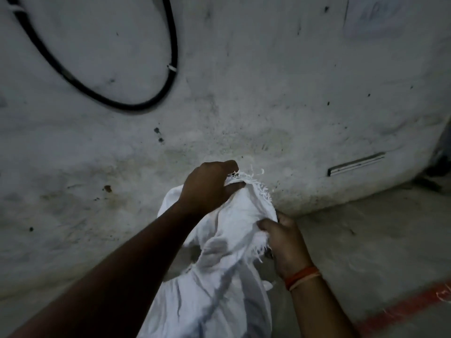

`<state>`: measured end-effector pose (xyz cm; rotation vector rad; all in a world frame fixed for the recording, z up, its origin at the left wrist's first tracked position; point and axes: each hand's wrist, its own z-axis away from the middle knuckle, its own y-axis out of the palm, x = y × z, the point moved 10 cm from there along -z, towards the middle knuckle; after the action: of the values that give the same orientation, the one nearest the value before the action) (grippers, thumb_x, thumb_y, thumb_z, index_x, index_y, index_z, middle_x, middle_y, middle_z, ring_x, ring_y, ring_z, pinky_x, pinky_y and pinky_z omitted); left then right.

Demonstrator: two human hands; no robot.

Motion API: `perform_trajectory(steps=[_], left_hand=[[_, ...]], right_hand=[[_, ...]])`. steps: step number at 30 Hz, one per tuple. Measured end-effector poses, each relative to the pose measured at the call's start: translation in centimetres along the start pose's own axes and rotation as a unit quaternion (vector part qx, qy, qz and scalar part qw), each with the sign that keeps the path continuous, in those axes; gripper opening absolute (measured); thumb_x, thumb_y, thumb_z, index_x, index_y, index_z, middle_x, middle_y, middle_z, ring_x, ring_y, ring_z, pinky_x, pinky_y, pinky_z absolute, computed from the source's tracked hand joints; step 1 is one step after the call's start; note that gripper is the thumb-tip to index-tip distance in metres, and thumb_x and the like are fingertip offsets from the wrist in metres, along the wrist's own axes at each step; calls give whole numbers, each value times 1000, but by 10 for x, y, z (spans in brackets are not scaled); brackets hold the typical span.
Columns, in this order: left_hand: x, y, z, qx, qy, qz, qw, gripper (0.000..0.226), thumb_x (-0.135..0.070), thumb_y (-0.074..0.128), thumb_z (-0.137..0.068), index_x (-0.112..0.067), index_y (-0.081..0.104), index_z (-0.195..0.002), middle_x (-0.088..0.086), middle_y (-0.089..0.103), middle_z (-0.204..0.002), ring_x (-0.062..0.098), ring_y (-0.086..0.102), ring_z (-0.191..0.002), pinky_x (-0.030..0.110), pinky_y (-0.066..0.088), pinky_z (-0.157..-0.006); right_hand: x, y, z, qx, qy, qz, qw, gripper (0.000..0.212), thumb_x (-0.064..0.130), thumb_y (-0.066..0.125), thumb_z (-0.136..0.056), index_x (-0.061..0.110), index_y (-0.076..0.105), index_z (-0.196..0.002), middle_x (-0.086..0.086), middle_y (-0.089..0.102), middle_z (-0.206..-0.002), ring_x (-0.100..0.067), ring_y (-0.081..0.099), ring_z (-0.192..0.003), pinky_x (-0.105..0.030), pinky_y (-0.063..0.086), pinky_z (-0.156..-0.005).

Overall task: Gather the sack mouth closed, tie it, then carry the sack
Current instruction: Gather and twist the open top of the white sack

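A white woven sack (214,296) stands in front of me, close to a wall. Its mouth is frayed, with loose white threads along the rim (253,184). My left hand (207,186) grips the far part of the rim, fingers closed on the cloth. My right hand (283,242) clutches the near right part of the rim, with an orange thread band on its wrist. The cloth between both hands is bunched and creased. What lies inside the sack is hidden.
A stained whitewashed wall (244,93) fills the upper view, with a black cable loop (136,103) clipped to it at the upper left. A metal slot (356,163) sits low on the wall. A grey floor with a red stripe (402,306) lies at the right.
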<state>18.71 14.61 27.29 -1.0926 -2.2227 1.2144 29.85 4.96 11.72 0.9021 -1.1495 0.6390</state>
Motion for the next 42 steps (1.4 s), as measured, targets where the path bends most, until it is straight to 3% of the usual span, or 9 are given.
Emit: perform_trajectory(steps=[5,9,15,17,21,26,31,37,42], left_hand=[[3,-72,-3,-26,-16,11,999,42,-67,59,-81,-26,65,-88,-7,70,-76,16,65,-71,32,53,-64],[2,-110,4,-7,-23,40,999,26,-45,72,-85,-24,67,-100,-8,62,-77,17,63,-74,24,38,-66],[-1,-124,35,26,-12,104,994,22,-13,53,-90,-25,59,-108,0,70,-90,19,63,-78,25,47,-74],[-8,-123,45,49,22,122,991,18,-23,59,-94,-20,65,-112,-1,72,-104,16,66,-92,20,42,-79],[-9,-108,56,97,47,53,993,64,-55,71,-83,-24,54,-136,-2,64,-131,15,58,-115,28,44,-98],[11,-102,55,103,1,1,995,34,-53,59,-92,-24,71,-106,3,74,-104,22,66,-97,32,51,-82],[30,-122,52,27,-81,106,991,42,-58,59,-81,-20,77,-86,1,77,-82,15,71,-78,31,50,-71],[13,-120,48,5,-73,126,989,36,-50,59,-81,-18,76,-83,0,78,-84,15,71,-80,30,51,-72],[-3,-115,50,39,-27,39,998,30,-39,51,-83,-25,72,-98,-2,76,-101,22,70,-96,34,55,-79]], right_hand=[[81,37,13,4,-51,-119,992,16,-11,56,-78,-7,71,-79,-21,68,-74,-30,62,-70,-35,50,-61],[131,66,36,20,-46,-199,979,26,-17,50,-84,-17,64,-106,-17,71,-78,-25,68,-57,-24,55,-47],[147,76,60,-6,-14,-219,976,13,-17,53,-78,-11,64,-75,-22,61,-62,-27,61,-42,-27,53,-40],[146,74,62,-9,-11,-211,977,10,-15,53,-78,-11,63,-75,-21,56,-64,-25,56,-41,-24,50,-38],[145,78,61,26,3,-188,982,8,-10,53,-80,-10,60,-83,-17,51,-66,-15,47,-39,-16,37,-33],[151,70,56,32,-13,-151,988,9,-9,55,-79,-4,60,-73,-16,51,-69,-19,41,-48,-15,31,-33],[159,80,60,125,-124,-43,983,18,2,62,-79,5,73,-93,-13,72,-88,-20,64,-74,-20,46,-52],[122,109,51,187,-195,187,944,100,23,93,-60,28,39,-143,3,49,-133,-13,60,-115,-26,53,-94],[112,113,50,169,-214,177,946,25,15,80,-79,18,76,-103,-2,78,-100,-24,72,-101,-31,59,-86]])
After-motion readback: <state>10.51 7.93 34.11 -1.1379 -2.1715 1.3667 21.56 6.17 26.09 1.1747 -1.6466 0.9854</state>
